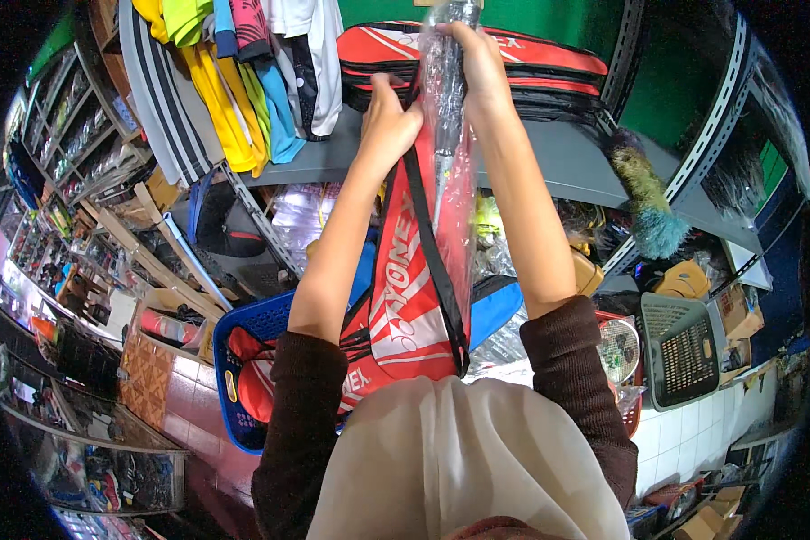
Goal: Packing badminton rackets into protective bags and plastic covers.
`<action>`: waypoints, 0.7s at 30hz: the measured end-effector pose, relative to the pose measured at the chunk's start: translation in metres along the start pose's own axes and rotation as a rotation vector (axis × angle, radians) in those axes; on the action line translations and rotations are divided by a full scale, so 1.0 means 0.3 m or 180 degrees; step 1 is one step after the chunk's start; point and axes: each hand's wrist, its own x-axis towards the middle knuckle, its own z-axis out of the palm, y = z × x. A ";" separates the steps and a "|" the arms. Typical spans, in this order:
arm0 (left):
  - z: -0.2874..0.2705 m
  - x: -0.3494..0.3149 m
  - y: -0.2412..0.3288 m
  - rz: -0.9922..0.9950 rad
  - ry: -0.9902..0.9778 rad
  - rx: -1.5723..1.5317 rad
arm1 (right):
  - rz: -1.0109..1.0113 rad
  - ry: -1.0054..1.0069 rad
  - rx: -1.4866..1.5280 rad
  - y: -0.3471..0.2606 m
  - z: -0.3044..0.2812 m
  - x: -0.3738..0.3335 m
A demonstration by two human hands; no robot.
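A red and white racket bag [403, 270] with a black strap [429, 238] hangs upright in front of me, its wide end towards my body. My left hand [391, 124] is closed on the bag's narrow upper part, by the strap. My right hand [484, 76] grips the dark handle of a racket [445, 108] wrapped in clear plastic. The racket's shaft runs down along the bag's right side; its head is hidden. Just beyond both hands, more red and black racket bags [549, 67] lie stacked on a grey shelf [549, 157].
Sports clothes [229, 99] hang at the far left of the shelf. A blue basket [234, 409] with red bags stands low at my left. A grey-green basket [679, 351] sits on the floor at right, below a fluffy duster [643, 193] near the metal shelf post [706, 117].
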 end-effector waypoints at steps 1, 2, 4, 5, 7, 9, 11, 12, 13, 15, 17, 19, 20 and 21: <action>-0.005 0.019 0.013 -0.0180 -0.0427 0.0591 | 0.0315 -0.0113 0.0369 0.001 -0.007 -0.001; -0.007 0.036 0.022 -0.0360 -0.0849 0.1184 | 0.0631 -0.0229 0.0738 0.004 -0.015 -0.001; 0.005 0.064 0.011 -0.0268 -0.0965 0.1419 | 0.0617 -0.0320 0.1205 0.025 -0.023 0.022; 0.009 0.073 0.012 -0.0264 -0.1090 0.1433 | -0.0007 0.0042 0.0965 0.030 -0.008 0.032; 0.006 0.072 0.029 -0.0292 -0.1148 0.1331 | -0.0522 0.0032 0.0393 -0.004 -0.015 0.016; 0.005 0.076 -0.011 -0.0294 -0.1111 0.0925 | -0.0333 -0.0198 0.0336 -0.004 -0.045 0.068; 0.027 0.069 -0.010 -0.0277 -0.1107 0.0484 | -0.0056 -0.0276 0.0229 -0.037 -0.058 0.086; 0.045 0.063 -0.007 -0.0186 -0.0794 0.0340 | -0.0264 -0.0247 0.0227 -0.021 -0.086 0.126; 0.026 0.060 -0.019 -0.0130 -0.0428 0.0252 | 0.0453 -0.0092 0.0599 -0.066 -0.044 0.112; 0.010 0.056 -0.019 -0.0196 -0.0309 -0.0018 | 0.1309 -0.0216 0.1605 -0.109 -0.041 0.115; 0.029 0.045 0.021 -0.0152 -0.0081 -0.0547 | 0.1413 -0.0574 0.2152 -0.084 -0.121 0.155; 0.023 0.028 0.044 -0.0199 -0.0098 -0.0813 | 0.1568 -0.0910 0.2944 -0.073 -0.137 0.168; 0.011 0.024 0.042 -0.0251 -0.0087 -0.1045 | 0.1591 -0.0923 0.2952 -0.078 -0.127 0.153; 0.002 0.025 0.037 -0.0258 -0.0068 -0.1029 | 0.1630 -0.0859 0.3044 -0.086 -0.126 0.132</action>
